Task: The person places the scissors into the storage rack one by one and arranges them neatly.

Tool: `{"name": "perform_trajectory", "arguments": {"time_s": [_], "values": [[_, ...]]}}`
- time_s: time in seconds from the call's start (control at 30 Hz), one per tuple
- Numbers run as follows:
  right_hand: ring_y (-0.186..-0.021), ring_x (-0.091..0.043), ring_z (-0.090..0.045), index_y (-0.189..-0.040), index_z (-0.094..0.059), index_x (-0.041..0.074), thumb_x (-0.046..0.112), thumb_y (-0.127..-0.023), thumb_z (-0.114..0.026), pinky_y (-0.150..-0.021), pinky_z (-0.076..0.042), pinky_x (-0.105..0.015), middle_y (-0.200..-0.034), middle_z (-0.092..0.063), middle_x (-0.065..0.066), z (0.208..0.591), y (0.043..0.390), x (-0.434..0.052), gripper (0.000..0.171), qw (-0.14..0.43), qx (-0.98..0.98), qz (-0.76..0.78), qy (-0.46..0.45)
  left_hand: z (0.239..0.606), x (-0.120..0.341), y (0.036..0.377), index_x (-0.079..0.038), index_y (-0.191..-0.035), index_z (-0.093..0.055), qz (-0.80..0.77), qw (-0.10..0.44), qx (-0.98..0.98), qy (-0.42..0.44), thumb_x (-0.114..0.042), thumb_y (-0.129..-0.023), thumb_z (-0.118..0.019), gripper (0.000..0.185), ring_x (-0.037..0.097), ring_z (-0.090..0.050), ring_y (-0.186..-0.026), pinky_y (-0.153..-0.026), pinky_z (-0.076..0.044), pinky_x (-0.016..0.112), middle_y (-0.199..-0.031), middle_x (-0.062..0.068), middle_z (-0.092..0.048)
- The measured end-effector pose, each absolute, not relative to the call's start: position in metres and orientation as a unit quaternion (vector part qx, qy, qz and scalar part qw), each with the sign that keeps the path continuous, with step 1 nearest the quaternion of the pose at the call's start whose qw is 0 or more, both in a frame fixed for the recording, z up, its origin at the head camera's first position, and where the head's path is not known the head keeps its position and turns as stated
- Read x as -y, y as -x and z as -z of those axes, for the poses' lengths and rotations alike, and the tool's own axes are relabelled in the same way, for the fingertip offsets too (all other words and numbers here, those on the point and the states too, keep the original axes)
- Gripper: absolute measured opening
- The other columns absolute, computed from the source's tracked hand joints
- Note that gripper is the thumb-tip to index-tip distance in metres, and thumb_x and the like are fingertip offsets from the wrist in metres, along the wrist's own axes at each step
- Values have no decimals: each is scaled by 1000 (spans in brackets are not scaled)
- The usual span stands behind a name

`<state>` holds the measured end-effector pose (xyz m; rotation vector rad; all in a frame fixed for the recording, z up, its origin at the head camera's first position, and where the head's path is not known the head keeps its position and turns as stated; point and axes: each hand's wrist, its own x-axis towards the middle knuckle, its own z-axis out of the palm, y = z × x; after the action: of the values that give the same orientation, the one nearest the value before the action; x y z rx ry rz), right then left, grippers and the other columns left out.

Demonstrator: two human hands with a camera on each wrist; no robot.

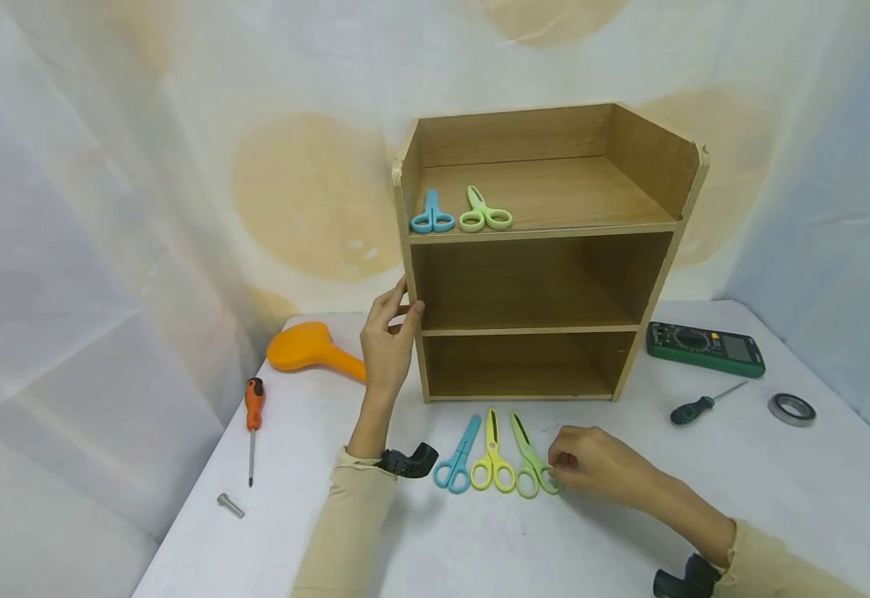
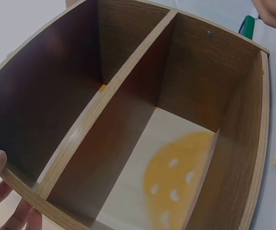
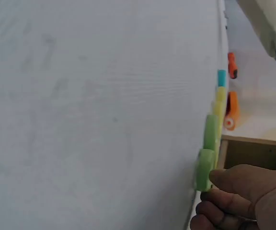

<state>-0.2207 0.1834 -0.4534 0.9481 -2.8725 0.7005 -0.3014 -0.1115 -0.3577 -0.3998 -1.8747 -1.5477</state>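
My left hand holds the left side panel of a wooden shelf, thumb on its front edge and the other fingers around the outside, as the left wrist view also shows. Down in front, blue scissors, yellow scissors and green scissors lie side by side on the white table. With curled fingers, my right hand pinches the right handle loop of the green scissors; in the right wrist view the thumb presses against that loop. Another blue pair and a light green pair lie on the top shelf.
Left of the shelf are an orange paddle-shaped object, an orange-handled screwdriver and a metal bolt. On the right lie a green multimeter, a dark green screwdriver and a roll of tape. Curtains hang around the table.
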Motion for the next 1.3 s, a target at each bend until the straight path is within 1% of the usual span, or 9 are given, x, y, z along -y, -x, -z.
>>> {"name": "perform_trajectory", "arguments": {"time_s": [0.13,0.3,0.37,0.6,0.77,0.93,1.1,1.17,1.3], "values": [[-66,2,-47,-82,-72,17,13,-83,-80,-58,-48,-20,-75,-54,17,458,222,-180,9,19,930,-213,-298,357,111,301,-5,-139,-59,590,335,719,152,-10,-96,-68,44,30,-64,-102,-79,-57,45,-128,16,-61],[-62,2,-46,-73,-69,19,7,-80,-77,-56,-46,-20,-68,-52,18,455,222,-184,17,60,933,-211,-285,356,109,302,-3,-140,-58,587,337,719,156,-10,-97,-67,44,29,-64,-102,-78,-57,42,-127,17,-61],[-62,2,-46,-71,-67,21,6,-78,-76,-56,-45,-20,-67,-51,18,452,221,-187,19,70,932,-217,-280,355,109,301,-2,-140,-58,587,338,719,158,-10,-97,-67,44,30,-64,-101,-78,-57,44,-127,18,-61],[-64,-1,-51,-73,-66,24,7,-78,-77,-55,-47,-20,-69,-52,18,437,210,-193,20,63,924,-256,-276,354,109,300,-3,-140,-58,589,337,718,154,-10,-97,-67,44,30,-64,-102,-80,-57,44,-127,17,-61],[-65,-3,-52,-74,-65,28,8,-79,-76,-56,-47,-20,-70,-53,20,418,202,-192,24,74,919,-269,-279,356,111,301,-3,-139,-58,588,336,720,151,-11,-97,-67,44,31,-64,-103,-81,-57,46,-127,17,-61],[-66,-3,-53,-76,-65,29,6,-78,-77,-56,-47,-21,-71,-54,20,393,196,-189,26,95,909,-276,-298,359,113,302,-2,-139,-58,585,338,723,147,-10,-97,-67,44,30,-64,-102,-81,-57,46,-128,17,-61],[-67,-4,-53,-79,-67,28,6,-78,-79,-55,-47,-21,-74,-54,20,367,189,-188,25,110,902,-278,-311,361,113,301,-3,-140,-58,587,335,722,147,-10,-97,-67,44,29,-64,-102,-80,-57,42,-127,17,-61],[-67,-4,-52,-80,-68,26,6,-77,-80,-54,-47,-21,-74,-54,20,356,187,-189,24,127,898,-275,-319,361,113,302,-3,-140,-58,588,332,722,150,-10,-97,-67,44,29,-64,-102,-80,-57,40,-128,17,-61],[-67,-3,-52,-82,-70,23,4,-75,-82,-53,-46,-20,-76,-54,20,331,187,-191,23,166,885,-264,-346,371,116,316,-6,-140,-58,583,337,723,154,-12,-97,-67,44,29,-64,-103,-78,-58,37,-129,16,-61]]}}
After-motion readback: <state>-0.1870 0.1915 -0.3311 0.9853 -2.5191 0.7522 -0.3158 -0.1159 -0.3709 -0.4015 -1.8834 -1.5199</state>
